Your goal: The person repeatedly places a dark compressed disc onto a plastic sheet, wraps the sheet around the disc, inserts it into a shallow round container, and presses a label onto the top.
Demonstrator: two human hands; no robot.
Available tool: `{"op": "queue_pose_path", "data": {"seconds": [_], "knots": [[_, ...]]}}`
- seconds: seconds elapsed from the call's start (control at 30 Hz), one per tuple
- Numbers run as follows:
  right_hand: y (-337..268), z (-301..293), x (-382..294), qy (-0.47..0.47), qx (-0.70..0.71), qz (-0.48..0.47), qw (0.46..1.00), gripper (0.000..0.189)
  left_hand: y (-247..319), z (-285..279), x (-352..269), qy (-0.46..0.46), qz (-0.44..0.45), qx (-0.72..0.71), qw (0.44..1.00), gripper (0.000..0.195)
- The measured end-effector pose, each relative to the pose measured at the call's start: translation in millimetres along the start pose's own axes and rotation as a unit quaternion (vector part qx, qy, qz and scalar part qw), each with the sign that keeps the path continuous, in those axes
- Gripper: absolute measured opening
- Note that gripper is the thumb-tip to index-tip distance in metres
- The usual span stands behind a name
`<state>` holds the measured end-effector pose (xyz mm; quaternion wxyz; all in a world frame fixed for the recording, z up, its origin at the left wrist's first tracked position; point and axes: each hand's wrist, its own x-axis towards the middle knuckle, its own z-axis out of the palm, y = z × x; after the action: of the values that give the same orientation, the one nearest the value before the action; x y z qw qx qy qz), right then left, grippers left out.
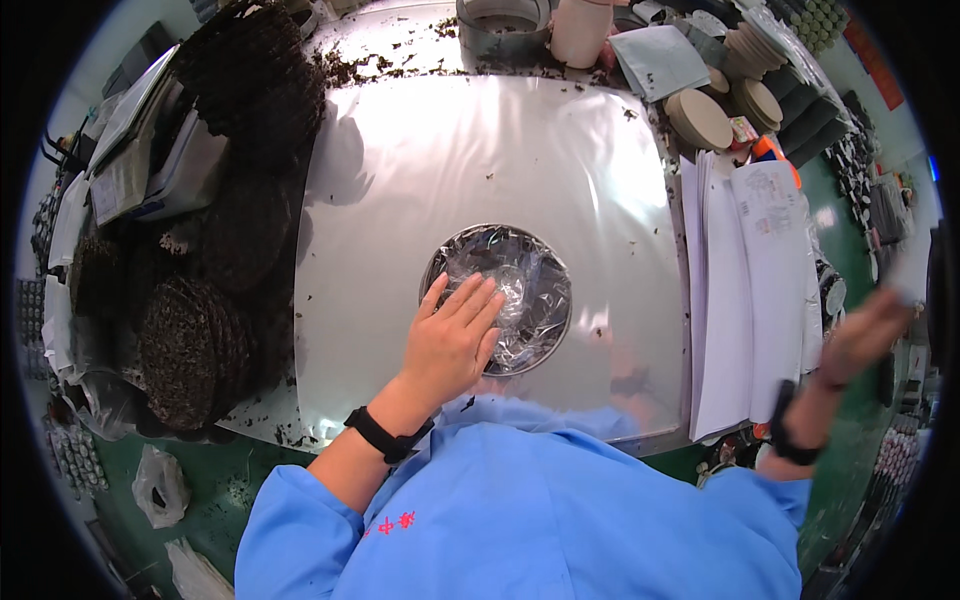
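Note:
My left hand (pixel 454 341) lies palm down, fingers a little apart, on a shallow round metal dish (pixel 564 324). Crinkled clear plastic film (pixel 529 281) covers the dish, and a paler round patch shows near its middle. The dish sits on a smooth, shiny sheet (pixel 450 165) that covers the worktop in front of me. Far off to the right, my right hand (pixel 862 337) is raised beyond the worktop's edge and blurred. Something pale shows at its fingertips, but I cannot tell whether it is held.
Stacks of dark, round dried cakes (pixel 180 352) crowd the left side, beside a plastic tub (pixel 187 169). Stacked white paper (pixel 720 300) lies along the right edge. Behind are a grey ring (pixel 502 37), a pale jar (pixel 581 34) and beige discs (pixel 697 120). Dark crumbs are scattered about.

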<state>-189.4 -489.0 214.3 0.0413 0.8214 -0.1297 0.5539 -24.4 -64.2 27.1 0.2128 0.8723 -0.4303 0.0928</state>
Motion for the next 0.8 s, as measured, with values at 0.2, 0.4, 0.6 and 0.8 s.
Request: {"op": "queue_pose_path", "data": {"seconds": [0.2, 0.4, 0.6, 0.8], "knots": [[-243.8, 93.4, -160.5, -0.459, 0.288, -0.202, 0.816, 0.04, -11.6, 2.0, -3.5, -0.007, -0.045, -0.189, 0.981, 0.035], [-260.1, 107.3, -116.4, -0.495, 0.296, -0.143, 0.804, 0.053, -3.6, 1.3, -0.4, 0.028, -0.057, -0.168, 0.984, 0.035], [-263.3, 172.0, -160.1, -0.506, 0.338, -0.176, 0.774, 0.065, -14.8, 11.8, -20.1, 0.106, -0.086, -0.288, 0.948, 0.033], [-299.3, 150.5, -186.3, -0.478, 0.272, -0.272, 0.79, 0.064, -0.9, 32.5, -16.6, 0.125, -0.264, -0.29, 0.911, 0.059]]}}
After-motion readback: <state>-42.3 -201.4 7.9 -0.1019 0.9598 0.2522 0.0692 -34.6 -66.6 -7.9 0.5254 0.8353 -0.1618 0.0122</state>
